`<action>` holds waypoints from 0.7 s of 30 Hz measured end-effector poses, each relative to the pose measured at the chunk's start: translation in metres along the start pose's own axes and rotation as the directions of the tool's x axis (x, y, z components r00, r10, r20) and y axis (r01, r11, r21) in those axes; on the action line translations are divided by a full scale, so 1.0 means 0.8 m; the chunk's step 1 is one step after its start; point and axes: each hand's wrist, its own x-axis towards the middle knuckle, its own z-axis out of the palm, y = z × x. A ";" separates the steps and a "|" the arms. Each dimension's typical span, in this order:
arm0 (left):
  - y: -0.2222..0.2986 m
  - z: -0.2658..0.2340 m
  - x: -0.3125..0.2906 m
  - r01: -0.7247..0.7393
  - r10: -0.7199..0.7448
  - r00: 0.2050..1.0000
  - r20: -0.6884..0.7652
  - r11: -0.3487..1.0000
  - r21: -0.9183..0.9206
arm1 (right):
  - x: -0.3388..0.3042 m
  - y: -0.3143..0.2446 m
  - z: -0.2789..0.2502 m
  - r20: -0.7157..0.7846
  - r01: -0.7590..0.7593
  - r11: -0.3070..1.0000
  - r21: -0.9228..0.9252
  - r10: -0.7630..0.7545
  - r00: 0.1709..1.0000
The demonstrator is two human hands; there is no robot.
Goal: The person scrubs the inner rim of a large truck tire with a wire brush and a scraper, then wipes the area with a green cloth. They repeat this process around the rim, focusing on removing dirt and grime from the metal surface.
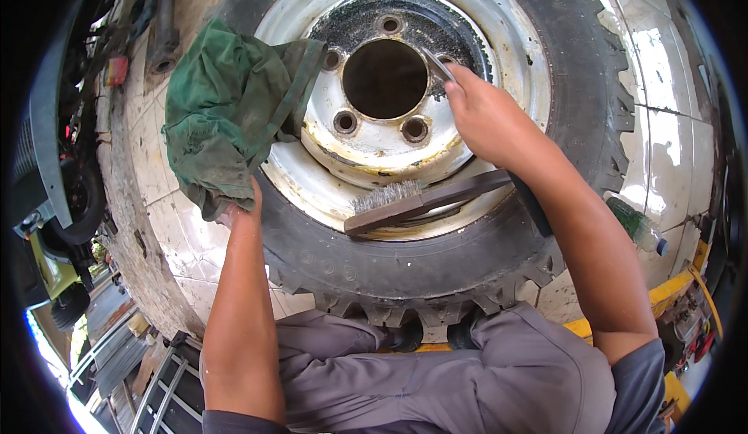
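Brightly lit; white glare on floor tiles (664, 134); edges bowed, corners black

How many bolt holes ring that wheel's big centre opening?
4 clearly visible: top hole, upper-left hole, lower-left hole, lower-right hole; another may be hidden near the right hand.

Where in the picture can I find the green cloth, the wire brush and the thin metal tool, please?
Green cloth (226, 103): head view, on the middle of its folds.
Wire brush (438, 196): head view, on its brown handle, near the bristles.
Thin metal tool (439, 66): head view, on its visible shaft.
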 end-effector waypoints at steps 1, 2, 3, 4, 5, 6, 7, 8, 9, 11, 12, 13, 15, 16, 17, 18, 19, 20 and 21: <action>0.005 -0.006 0.003 0.026 -0.029 0.998 0.057 0.999 0.042 | 0.003 -0.019 -0.007 0.039 -0.072 0.997 0.025 0.071 0.997; 0.007 -0.007 0.006 0.020 -0.025 0.997 0.072 0.997 0.077 | 0.004 -0.027 -0.015 0.065 -0.106 0.994 0.014 0.105 0.992; 0.001 -0.002 0.005 -0.025 0.025 1.000 0.005 0.996 0.091 | 0.005 -0.038 -0.022 0.096 -0.133 0.991 0.002 0.132 0.987; -0.004 0.002 0.007 -0.056 0.065 0.995 -0.076 0.992 0.111 | 0.006 -0.021 -0.014 -0.005 0.021 0.999 -0.045 -0.022 1.000; -0.015 0.019 0.004 -0.119 0.145 0.959 -0.242 0.986 0.118 | 0.008 0.016 0.003 -0.096 0.170 0.979 -0.108 -0.181 0.979; -0.023 0.028 0.008 -0.160 0.208 0.887 -0.412 0.976 0.149 | 0.019 0.039 0.015 -0.173 0.330 0.927 -0.177 -0.359 0.917; -0.011 0.015 0.003 -0.107 0.119 0.961 -0.249 0.992 0.060 | 0.008 0.038 0.013 -0.126 0.245 0.957 -0.154 -0.265 0.956; 0.003 0.002 0.001 -0.037 0.036 0.997 -0.070 0.999 -0.016 | 0.007 0.034 0.009 -0.084 0.172 0.975 -0.139 -0.184 0.979; 0.007 -0.016 -0.007 0.053 -0.045 0.992 0.121 0.997 -0.063 | -0.004 -0.005 -0.014 0.058 0.011 0.996 -0.084 -0.006 0.998; 0.020 -0.036 -0.005 0.156 -0.128 0.964 0.232 0.982 -0.109 | -0.013 -0.033 -0.032 0.196 -0.185 0.981 -0.061 0.194 0.961; 0.028 -0.043 -0.001 0.210 -0.167 0.946 0.277 0.969 -0.133 | -0.014 -0.027 -0.029 0.151 -0.166 0.985 -0.037 0.169 0.974; 0.014 -0.032 0.003 0.117 -0.103 0.978 0.182 0.991 -0.070 | -0.013 -0.020 -0.019 0.111 -0.132 0.991 -0.011 0.132 0.985; -0.006 -0.008 0.006 0.013 -0.016 0.996 0.084 1.000 0.029 | -0.015 -0.016 -0.015 0.068 -0.090 0.996 0.024 0.089 0.994; -0.002 -0.008 0.006 -0.005 0.002 0.997 0.072 0.999 0.049 | -0.014 -0.015 -0.017 0.084 -0.096 0.995 0.022 0.094 0.992; 0.002 -0.007 0.003 0.057 -0.058 0.991 0.119 0.998 0.015 | -0.011 -0.015 -0.021 0.100 -0.102 0.995 0.019 0.099 0.990; 0.015 -0.012 0.000 0.110 -0.105 0.979 0.175 0.994 -0.018 | -0.011 -0.013 -0.027 0.113 -0.120 0.993 0.015 0.118 0.987; 0.003 -0.005 0.001 0.060 -0.060 0.994 0.094 0.998 0.000 | -0.007 -0.017 -0.035 0.179 -0.132 0.991 -0.001 0.130 0.975; -0.014 0.009 0.003 0.012 -0.013 1.000 0.013 1.000 0.022 | -0.007 -0.020 -0.034 0.175 -0.118 0.993 -0.018 0.119 0.977; -0.016 0.009 0.003 -0.041 0.044 0.997 -0.060 0.998 0.044 | -0.008 -0.019 -0.029 0.169 -0.114 0.993 -0.036 0.119 0.978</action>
